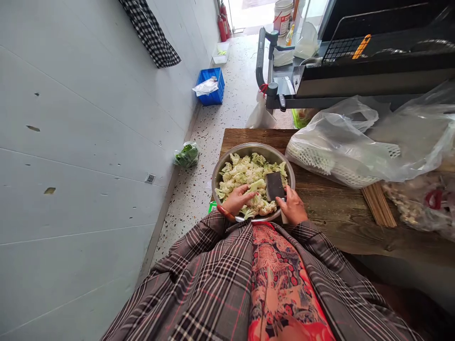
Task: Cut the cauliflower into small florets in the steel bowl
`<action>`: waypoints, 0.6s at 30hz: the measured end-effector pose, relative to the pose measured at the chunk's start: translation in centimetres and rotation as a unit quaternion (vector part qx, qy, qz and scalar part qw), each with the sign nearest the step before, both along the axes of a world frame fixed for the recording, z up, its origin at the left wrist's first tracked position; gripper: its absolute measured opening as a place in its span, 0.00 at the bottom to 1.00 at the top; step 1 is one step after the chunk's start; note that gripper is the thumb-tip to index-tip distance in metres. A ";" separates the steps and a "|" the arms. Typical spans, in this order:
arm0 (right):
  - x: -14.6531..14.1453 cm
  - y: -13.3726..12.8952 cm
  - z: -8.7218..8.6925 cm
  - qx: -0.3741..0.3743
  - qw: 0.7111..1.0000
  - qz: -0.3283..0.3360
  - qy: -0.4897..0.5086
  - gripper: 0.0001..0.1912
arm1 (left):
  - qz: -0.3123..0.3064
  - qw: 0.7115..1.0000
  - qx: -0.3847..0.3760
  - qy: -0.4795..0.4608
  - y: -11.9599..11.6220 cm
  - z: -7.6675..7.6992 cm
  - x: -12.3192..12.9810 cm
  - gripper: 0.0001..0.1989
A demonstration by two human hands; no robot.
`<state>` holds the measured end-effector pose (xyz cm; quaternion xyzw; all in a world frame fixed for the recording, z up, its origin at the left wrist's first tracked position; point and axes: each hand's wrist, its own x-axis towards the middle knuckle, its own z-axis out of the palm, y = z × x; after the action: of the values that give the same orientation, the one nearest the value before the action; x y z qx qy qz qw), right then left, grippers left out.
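A round steel bowl (290, 176) full of cut cauliflower (241, 171) stands at the left end of the wooden table. My left hand (237, 200) is at the bowl's near left side, its fingers pinched on a pale cauliflower piece (256, 185). On the near right side, my right hand (293, 206) is closed round the handle of a cleaver. The cleaver's dark, broad blade (275, 185) lies over the cauliflower, close to the piece in my left hand. Most of the handle is hidden by my fingers.
Right of the bowl, clear plastic bags (341, 142) and a bundle of wooden sticks (379, 204) lie on the wooden table (320, 203). A dark cart (355, 78) stands beyond. A blue crate (212, 94) and bagged greens (187, 155) sit on the floor at left.
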<state>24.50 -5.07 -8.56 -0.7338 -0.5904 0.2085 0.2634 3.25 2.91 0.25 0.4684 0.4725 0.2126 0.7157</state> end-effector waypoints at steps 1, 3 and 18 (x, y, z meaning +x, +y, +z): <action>-0.1 0.1 -0.1 -0.012 1.000 -0.001 0.001 0.30 | -0.001 1.000 0.004 0.002 -0.1 0.0 0.1 0.21; -0.2 0.3 -0.2 -0.033 0.999 -0.006 0.020 0.32 | 0.000 1.000 0.021 0.016 -0.1 0.1 0.1 0.21; -2.6 -0.5 7.7 0.179 0.971 0.009 0.157 0.12 | -0.009 0.996 0.069 0.052 -0.2 -1.0 0.7 0.17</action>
<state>21.86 -5.53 -0.87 -0.6275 -0.5761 0.2139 0.4780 3.96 2.70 -0.73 0.5313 0.4891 0.2132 0.6581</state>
